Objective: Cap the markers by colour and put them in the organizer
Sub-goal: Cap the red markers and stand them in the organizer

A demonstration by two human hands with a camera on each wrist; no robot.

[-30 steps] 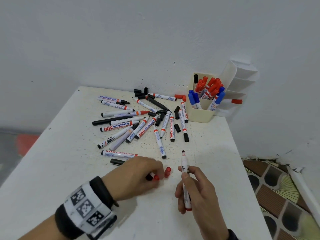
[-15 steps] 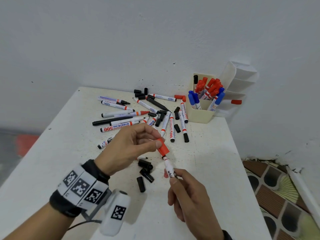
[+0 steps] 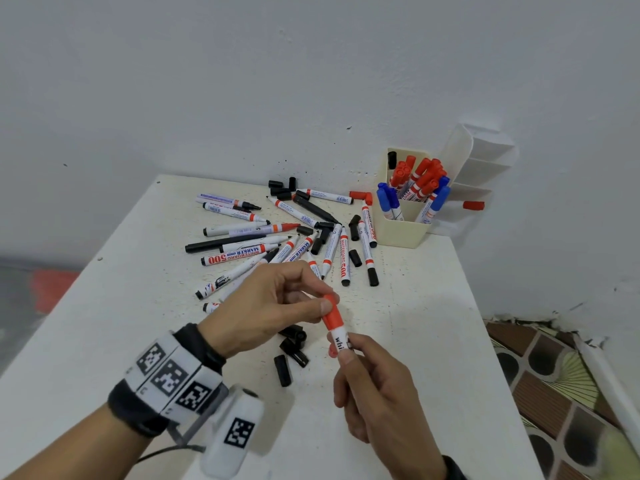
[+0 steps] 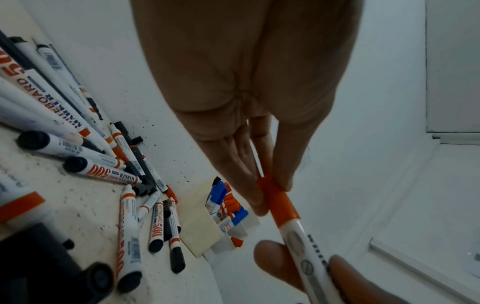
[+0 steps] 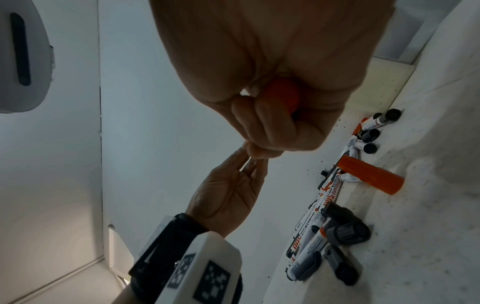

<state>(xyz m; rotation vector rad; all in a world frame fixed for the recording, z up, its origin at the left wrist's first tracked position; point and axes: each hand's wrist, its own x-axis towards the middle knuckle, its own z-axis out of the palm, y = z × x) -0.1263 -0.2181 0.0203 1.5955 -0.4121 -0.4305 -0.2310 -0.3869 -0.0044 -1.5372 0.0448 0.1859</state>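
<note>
Red plastic is showing between both hands: the red cap [image 3: 332,315] is sitting on the tip end of a white marker [image 3: 341,342], and the left hand [image 3: 266,313] is pinching that cap between thumb and fingertips [image 4: 255,197]. The right hand [image 3: 379,393] is gripping the marker's barrel, fingers curled round it, with the letters "whi" reading on the white body just under the cap. The pair is hanging above the white table [image 3: 433,323], near its middle.

At 12 o'clock from the hands, a loose pile of markers [image 3: 277,244] is lying on the table, several printed "WHITEBOARD MARKER 500" in red; some are showing bare tips, some are wearing black caps. At about 1 o'clock, against the wall, the cream organizer [image 3: 401,233] is standing with red-capped and blue-capped markers upright in it. Three loose black caps [image 3: 292,348] are lying just below the left hand at 6 o'clock, and more black caps [image 3: 282,188] are sitting at the far edge of the pile. One loose red cap [image 5: 371,176] is lying on the table beside the right hand in the right wrist view. A band with black-and-white square codes [image 3: 173,379] is wrapping the left wrist.
</note>
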